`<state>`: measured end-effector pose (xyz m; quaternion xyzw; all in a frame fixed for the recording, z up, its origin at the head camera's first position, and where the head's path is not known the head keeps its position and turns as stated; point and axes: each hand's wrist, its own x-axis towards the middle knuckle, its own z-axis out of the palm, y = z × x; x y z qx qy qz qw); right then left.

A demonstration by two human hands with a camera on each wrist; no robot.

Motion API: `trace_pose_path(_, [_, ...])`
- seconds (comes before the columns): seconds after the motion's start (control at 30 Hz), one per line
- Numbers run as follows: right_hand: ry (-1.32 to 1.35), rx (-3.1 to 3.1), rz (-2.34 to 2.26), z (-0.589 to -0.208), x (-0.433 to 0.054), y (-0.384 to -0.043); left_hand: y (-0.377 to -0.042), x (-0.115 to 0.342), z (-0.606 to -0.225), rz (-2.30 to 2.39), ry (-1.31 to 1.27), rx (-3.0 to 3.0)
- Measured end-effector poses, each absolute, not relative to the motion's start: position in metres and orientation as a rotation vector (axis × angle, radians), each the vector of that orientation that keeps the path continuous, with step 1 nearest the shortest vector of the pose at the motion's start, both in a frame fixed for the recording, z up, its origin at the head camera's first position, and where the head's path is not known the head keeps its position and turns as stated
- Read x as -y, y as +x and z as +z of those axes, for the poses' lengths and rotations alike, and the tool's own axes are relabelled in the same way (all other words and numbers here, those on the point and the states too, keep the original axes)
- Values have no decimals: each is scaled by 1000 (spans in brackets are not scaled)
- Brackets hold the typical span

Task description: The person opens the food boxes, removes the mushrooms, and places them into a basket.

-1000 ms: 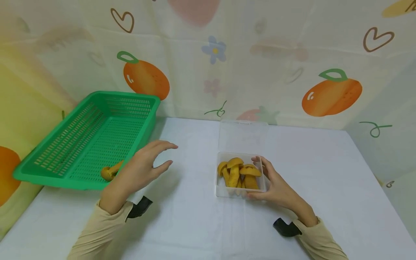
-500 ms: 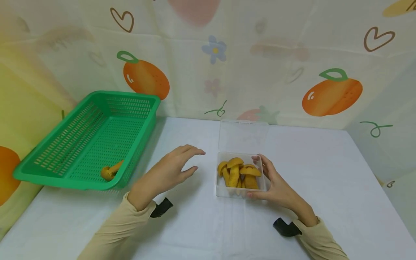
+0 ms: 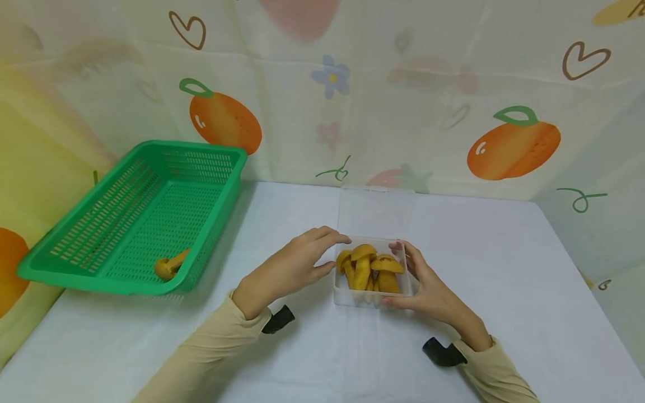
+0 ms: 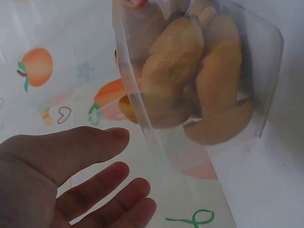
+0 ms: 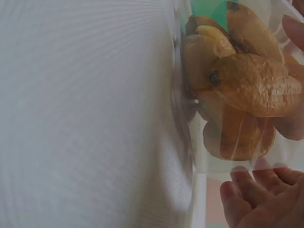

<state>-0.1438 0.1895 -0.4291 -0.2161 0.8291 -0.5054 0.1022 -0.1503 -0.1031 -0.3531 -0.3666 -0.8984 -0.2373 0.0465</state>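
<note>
A clear plastic box (image 3: 373, 299) stands on the white table, its lid (image 3: 375, 211) folded back behind it. Several yellow-brown mushrooms (image 3: 361, 274) lie inside, seen also through the wall in both wrist views. My right hand (image 3: 425, 285) grips the box's right side, thumb at the front and fingers round the far side. On the other side, my left hand (image 3: 292, 266) has its thumb and fingers spread at the box's left edge. In the left wrist view, the fingers (image 4: 102, 185) of that hand appear apart from the box and hold nothing.
At the left stands a green perforated basket (image 3: 232, 207), with a mushroom (image 3: 171, 266) lying in its near right corner. White cloth (image 3: 484, 240) covers the table. Behind it hangs a curtain (image 3: 403, 101) printed with fruit and flowers.
My left hand has moved right, from beside the green basket to the left edge of the plastic box. The right hand and the box have stayed in place.
</note>
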Motion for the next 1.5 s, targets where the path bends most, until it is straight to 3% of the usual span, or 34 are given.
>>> trace_pose_path(0.7, [-658, -2418, -1507, -431, -192, -145, -166, 69, -365, -835, -1248, 2790])
trace_pose_path(1.5, [-660, -2405, -1508, -431, -191, -146, -166, 65, -369, -884, -1296, 2826])
